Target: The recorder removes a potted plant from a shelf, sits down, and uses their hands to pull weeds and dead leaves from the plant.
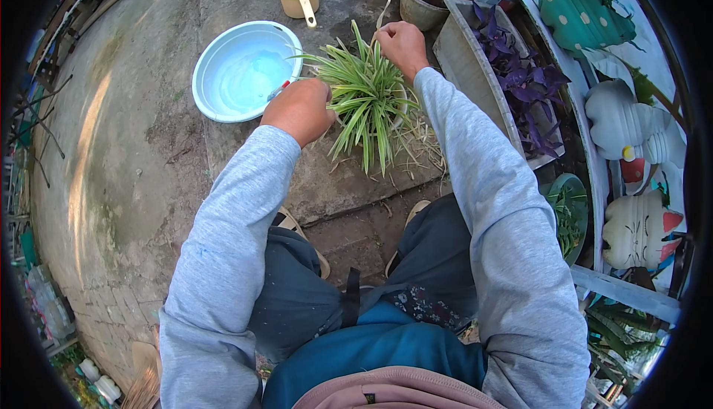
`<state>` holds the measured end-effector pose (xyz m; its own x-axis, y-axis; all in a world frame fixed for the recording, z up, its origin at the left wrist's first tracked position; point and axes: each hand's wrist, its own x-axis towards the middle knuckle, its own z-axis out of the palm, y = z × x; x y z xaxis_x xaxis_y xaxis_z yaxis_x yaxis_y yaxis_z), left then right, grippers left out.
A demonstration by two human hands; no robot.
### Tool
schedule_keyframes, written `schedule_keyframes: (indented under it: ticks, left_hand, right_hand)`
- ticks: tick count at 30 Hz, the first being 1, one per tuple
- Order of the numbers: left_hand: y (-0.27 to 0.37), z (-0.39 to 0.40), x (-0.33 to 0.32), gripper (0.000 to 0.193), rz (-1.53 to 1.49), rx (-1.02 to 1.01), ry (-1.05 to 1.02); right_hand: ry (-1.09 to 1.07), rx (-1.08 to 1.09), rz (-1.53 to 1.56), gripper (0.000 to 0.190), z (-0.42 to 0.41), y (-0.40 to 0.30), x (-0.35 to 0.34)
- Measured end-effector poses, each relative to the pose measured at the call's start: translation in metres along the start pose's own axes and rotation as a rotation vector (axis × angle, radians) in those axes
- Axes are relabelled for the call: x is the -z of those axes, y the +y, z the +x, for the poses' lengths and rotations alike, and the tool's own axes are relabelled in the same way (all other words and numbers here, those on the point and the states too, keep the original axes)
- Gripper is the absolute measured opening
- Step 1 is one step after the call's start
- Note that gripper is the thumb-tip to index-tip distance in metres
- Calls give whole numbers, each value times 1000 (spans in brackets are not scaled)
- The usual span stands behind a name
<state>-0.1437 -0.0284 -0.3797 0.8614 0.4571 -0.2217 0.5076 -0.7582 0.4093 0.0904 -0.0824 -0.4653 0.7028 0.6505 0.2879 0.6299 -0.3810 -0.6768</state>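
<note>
A spider plant [370,97] with green and cream striped leaves grows from a round pot [402,109], mostly hidden under the foliage. My right hand [402,47] is at its far right side, fingers pinched on a pale, dry leaf [384,12] that sticks up past the knuckles. On the near left of the plant is my left hand [298,111], curled closed. A small tool with a red end [278,90] pokes out of that fist; its kind cannot be made out. Past the fist stands a light blue plastic basin [209,83] with water in it.
A yellow plastic dipper [299,5] stands beyond the basin. To the right are a potted plant [424,0] and a long planter [479,69] of purple-leaved plants [526,83]. Cut-bottle planters [640,231] line a white rack [624,292]. Dry leaf scraps [420,142] litter the concrete.
</note>
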Motion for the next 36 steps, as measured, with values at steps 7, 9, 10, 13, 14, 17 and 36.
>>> schedule_keyframes:
  ticks: [7, 9, 10, 13, 14, 17, 36]
  left_hand:
    - [-4, -4, 3, 26, 39, 23, -66]
    - [-6, -3, 2, 27, 33, 20, -71]
    - [-10, -4, 1, 29, 29, 35, -77]
    - [-9, -1, -1, 32, 32, 28, -99]
    - [-7, 1, -2, 33, 35, 21, -111]
    - [-9, 0, -3, 33, 32, 22, -111]
    - [-4, 1, -1, 35, 45, 30, -136]
  right_hand:
    - [-714, -305, -620, 21, 14, 21, 74]
    - [-880, -276, -890, 24, 10, 39, 80]
    - [-895, -287, -1010, 25, 4, 40, 81]
    - [-893, -256, -1075, 24, 3, 54, 86]
    - [-882, -200, -1023, 23, 4, 61, 89]
    - [-613, -173, -875, 18, 10, 46, 78]
    - [-621, 256, -482, 19, -19, -14, 18]
